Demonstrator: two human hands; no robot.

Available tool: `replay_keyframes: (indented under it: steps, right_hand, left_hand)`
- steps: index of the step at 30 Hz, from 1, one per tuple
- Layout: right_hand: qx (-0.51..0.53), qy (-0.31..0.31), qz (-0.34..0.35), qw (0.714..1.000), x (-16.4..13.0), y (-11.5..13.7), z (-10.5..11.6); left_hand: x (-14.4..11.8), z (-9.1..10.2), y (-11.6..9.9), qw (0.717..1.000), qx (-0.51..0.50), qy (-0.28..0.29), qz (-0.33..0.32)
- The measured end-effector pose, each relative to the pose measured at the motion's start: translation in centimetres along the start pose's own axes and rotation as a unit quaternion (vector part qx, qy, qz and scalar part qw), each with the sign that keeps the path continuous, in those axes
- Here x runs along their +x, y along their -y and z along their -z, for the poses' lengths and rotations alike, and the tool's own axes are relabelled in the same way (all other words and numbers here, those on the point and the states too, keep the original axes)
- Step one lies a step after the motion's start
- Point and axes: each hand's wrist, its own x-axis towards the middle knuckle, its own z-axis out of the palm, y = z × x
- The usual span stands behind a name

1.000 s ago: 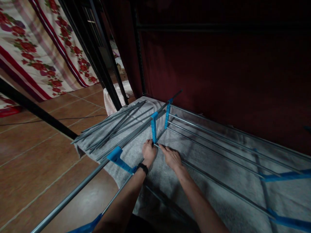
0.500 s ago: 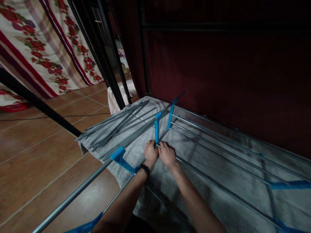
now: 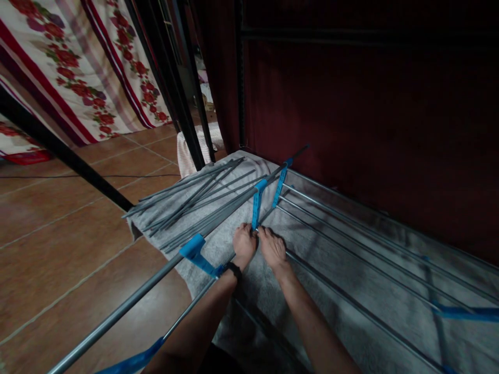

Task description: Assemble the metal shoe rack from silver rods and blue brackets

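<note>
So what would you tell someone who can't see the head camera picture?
Two hands, the left hand and right hand, meet at the foot of a blue plastic bracket on a metal rod frame lying on a grey towel, with loose grey rods beside.

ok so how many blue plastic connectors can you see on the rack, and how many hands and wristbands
blue plastic connectors: 6, for example the upright one at the fingertips, some only partly in view
hands: 2, left hand and right hand
black wristbands: 1, black wristband on the left wrist
total: 9
</note>
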Motion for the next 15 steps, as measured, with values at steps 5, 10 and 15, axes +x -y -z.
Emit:
replay_keyframes:
  steps: [5, 10, 15]
  right_hand:
    - [0.012, 0.000, -0.005, 1.000, -0.07, 0.04, -0.51]
    - [0.030, 0.005, -0.013, 0.999, 0.06, -0.07, -0.44]
    - [0.042, -0.001, -0.011, 0.999, 0.08, -0.16, -0.24]
  left_hand:
    - [-0.12, -0.06, 0.16, 1.000, 0.015, -0.002, -0.016]
    - [-0.20, -0.04, 0.13, 1.000, 0.021, 0.000, -0.014]
    - [-0.21, -0.24, 0.27, 1.000, 0.020, -0.003, -0.023]
